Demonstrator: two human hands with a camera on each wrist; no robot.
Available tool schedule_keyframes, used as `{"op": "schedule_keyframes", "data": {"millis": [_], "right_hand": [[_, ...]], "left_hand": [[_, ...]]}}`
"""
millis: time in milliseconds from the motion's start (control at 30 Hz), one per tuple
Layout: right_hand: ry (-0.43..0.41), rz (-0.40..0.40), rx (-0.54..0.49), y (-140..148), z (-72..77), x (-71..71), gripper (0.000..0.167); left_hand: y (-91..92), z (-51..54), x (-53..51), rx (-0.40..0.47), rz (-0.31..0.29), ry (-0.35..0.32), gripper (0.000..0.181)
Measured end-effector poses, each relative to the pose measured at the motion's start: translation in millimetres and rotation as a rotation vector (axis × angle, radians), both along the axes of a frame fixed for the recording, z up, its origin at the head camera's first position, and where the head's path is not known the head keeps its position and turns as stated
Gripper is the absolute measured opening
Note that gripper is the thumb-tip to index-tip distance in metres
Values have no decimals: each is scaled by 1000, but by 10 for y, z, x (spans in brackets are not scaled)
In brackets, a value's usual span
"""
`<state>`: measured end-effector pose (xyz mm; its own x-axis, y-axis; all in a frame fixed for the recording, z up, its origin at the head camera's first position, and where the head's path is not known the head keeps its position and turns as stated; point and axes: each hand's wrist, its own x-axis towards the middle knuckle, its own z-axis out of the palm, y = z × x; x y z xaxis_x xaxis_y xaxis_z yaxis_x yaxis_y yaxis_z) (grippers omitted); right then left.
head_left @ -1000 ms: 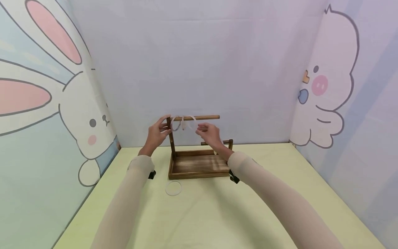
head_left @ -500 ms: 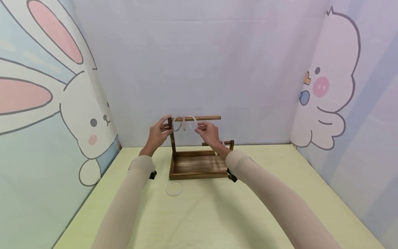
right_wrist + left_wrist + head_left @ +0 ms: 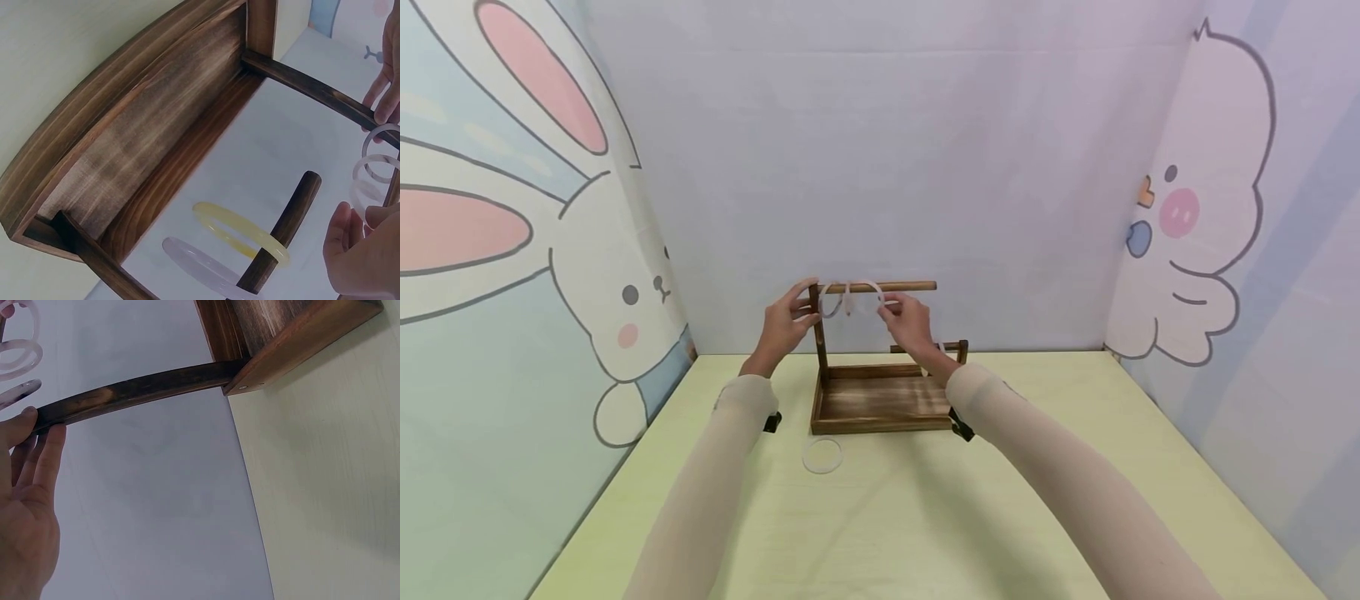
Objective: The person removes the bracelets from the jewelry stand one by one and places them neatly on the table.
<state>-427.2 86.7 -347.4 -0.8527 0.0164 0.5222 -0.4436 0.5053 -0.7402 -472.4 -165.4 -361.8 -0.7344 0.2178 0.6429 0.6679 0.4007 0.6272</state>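
My left hand (image 3: 784, 327) grips the upper end of the upright post (image 3: 137, 392) of a dark wooden bracelet stand, thumb on one side and fingers on the other. At the top bar (image 3: 913, 286), my right hand (image 3: 912, 325) pinches a pale, see-through bangle (image 3: 876, 287) that appears looped around it. Two more bangles hang there, between my hands: a greyish one (image 3: 830, 312) near the post and a pale one (image 3: 849, 302) beside it. On the lower bar (image 3: 294, 212) hang a yellow bangle (image 3: 234, 228) and a lilac bangle (image 3: 203, 269).
A white bangle (image 3: 822, 456) lies flat on the pale yellow table (image 3: 865, 533), in front of the stand's shallow wooden tray (image 3: 880, 426). Fabric walls with a rabbit (image 3: 617, 308) and a chick (image 3: 1206, 242) enclose the table at the sides and back.
The head view has shifted slightly. The pinched bangle has turned a little, its arc now showing wider. My left hand still grips the post.
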Motion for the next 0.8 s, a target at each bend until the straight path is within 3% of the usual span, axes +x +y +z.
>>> {"op": "schedule_keyframes", "data": {"millis": [233, 800], "right_hand": [[12, 19, -12, 13, -4, 6, 29], [-30, 28, -5, 153, 9, 39, 28]], "left_hand": [[21, -3, -1, -7, 11, 19, 71], [-8, 2, 12, 10, -15, -11, 70]]}}
